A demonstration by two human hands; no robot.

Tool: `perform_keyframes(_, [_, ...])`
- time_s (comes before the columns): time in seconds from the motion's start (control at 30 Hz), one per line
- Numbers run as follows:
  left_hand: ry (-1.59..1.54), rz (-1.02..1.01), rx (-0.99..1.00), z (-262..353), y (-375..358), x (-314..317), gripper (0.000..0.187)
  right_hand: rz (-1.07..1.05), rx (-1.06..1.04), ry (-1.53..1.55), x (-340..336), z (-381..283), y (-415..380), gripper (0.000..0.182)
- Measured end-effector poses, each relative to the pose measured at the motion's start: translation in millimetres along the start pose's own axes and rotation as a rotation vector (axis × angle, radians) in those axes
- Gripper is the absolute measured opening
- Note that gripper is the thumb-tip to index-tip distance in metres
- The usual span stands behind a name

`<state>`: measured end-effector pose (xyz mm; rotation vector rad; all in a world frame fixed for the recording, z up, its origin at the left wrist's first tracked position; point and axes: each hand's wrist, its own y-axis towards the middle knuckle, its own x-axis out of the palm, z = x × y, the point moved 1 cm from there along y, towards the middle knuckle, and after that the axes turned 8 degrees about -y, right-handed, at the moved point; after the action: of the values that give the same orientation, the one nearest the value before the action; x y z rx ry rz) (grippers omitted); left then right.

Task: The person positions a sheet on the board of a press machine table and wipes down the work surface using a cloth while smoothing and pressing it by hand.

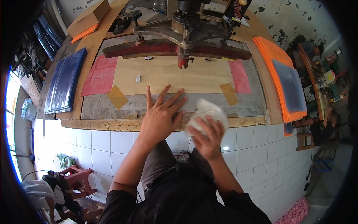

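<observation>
My left hand (163, 110) lies with fingers spread, its fingertips at the near edge of a tan sheet (160, 78) on the worktable (186, 106). A crumpled white cloth (209, 114) is gripped in my right hand (209, 138), just over the table's front edge. Pink sheets (100, 76) flank the tan sheet on both sides, and pieces of brown tape (117, 98) cross its near corners. A small light tab (138, 78) sits on the sheet, left of my fingers.
Above the sheet hangs a metal press head with a red bar (149, 49). Blue plastic sheets (66, 82) are stacked at left; orange folders (274, 71) with clear plastic lie at right. Cardboard (89, 18) stands back left. People sit lower left and far right, beside a red stool (80, 181).
</observation>
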<state>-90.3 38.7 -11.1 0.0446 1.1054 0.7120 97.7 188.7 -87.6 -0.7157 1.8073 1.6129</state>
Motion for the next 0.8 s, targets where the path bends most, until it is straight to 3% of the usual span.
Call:
perform_keyframes(0.2, [0.021, -0.012, 0.0, 0.9, -0.3, 0.3, 0.048, 0.039, 0.138, -0.042, -38.2, 93.5, -34.1, 0.043])
perform_keyframes(0.33, [0.009, -0.017, 0.008, 2.5, -0.9, -1.1, 0.055, 0.016, 0.248, -0.076, -58.6, 110.6, -31.7, 0.043])
perform_keyframes(0.43, [0.009, -0.014, 0.01, 2.2, -1.0, -0.4, 0.06, 0.026, 0.229, -0.059, -53.9, 73.3, -19.9, 0.045])
perform_keyframes(0.57, [0.025, -0.01, 0.035, 0.6, -1.3, 0.8, 0.061, -0.158, 0.031, 0.084, -32.8, -3.6, 2.0, 0.048])
perform_keyframes(0.63, [0.048, -0.017, 0.034, -2.0, -2.0, 1.5, 0.061, -0.141, -0.014, 0.106, -20.2, -27.2, 9.4, 0.05])
perform_keyframes(0.8, [0.032, -0.015, 0.02, -0.4, -1.4, -0.3, 0.06, -0.134, -0.046, 0.123, -25.1, 1.4, 9.0, 0.046])
